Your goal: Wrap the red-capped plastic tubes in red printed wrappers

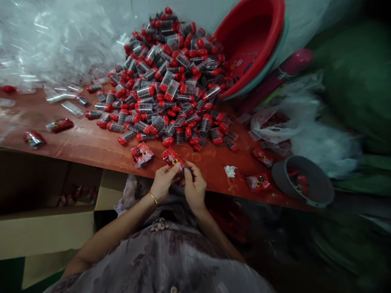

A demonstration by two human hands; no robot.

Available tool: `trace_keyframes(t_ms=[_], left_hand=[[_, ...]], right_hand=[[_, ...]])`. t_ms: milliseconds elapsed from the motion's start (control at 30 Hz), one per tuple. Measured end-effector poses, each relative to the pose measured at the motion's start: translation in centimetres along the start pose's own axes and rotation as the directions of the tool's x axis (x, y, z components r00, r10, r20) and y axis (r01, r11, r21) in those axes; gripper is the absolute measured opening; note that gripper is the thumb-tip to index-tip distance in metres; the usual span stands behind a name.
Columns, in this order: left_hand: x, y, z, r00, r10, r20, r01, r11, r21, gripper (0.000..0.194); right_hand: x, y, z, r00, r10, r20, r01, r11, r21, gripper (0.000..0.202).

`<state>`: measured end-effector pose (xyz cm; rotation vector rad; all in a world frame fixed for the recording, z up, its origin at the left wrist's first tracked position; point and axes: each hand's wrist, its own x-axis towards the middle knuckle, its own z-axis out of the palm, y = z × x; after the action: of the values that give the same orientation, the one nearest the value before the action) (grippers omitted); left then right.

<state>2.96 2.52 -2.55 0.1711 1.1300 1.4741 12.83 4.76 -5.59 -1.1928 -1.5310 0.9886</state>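
A small red printed packet (170, 154) is held above the table's front edge. My left hand (162, 181), with a gold bracelet at the wrist, pinches it between thumb and fingers. At its lower right end, my right hand (195, 186) has thumb and fingers closed; the fingertips hide what lies between them. Just left of my hands, another red printed packet (142, 154) lies flat on the table. Behind them rises a big pile of clear tubes with red caps (171, 89), many with dark contents.
Clear plastic sleeves (55, 44) heap at the back left. A red basin (269, 44) leans at the back right. To the right are a crumpled white scrap (230, 171), a grey bowl (317, 191) and a plastic bag (281, 130). An open cardboard box (49, 228) stands below left.
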Motion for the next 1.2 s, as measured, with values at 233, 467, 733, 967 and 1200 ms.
trace_keyframes(t_ms=[233,467,733,967,1200], left_hand=[[0.9,-0.6,-0.9,0.985,0.159,-0.068,-0.16,0.987,0.001,0.044],[0.4,-0.4,-0.7,0.993,0.082,0.09,-0.084,0.996,0.022,0.042],[0.8,0.8,-1.6,0.976,0.029,0.217,-0.05,0.994,0.092,0.044],[0.4,1.4,-1.2,0.976,0.087,0.198,-0.1,0.993,0.057,0.043],[0.2,-0.6,-0.5,0.987,0.056,0.154,-0.068,0.995,0.077,0.048]], right_hand=[[0.2,-0.9,-0.6,0.924,0.238,0.299,-0.293,0.943,0.156,0.029],[-0.4,-1.2,-0.2,0.945,0.202,0.256,-0.263,0.937,0.23,0.026],[-0.9,-0.6,-0.2,0.939,0.194,0.284,-0.27,0.927,0.26,0.024],[-1.1,-1.0,0.1,0.924,0.24,0.299,-0.34,0.874,0.348,0.027],[-0.5,-1.2,0.6,0.961,0.198,0.193,-0.242,0.939,0.243,0.026]])
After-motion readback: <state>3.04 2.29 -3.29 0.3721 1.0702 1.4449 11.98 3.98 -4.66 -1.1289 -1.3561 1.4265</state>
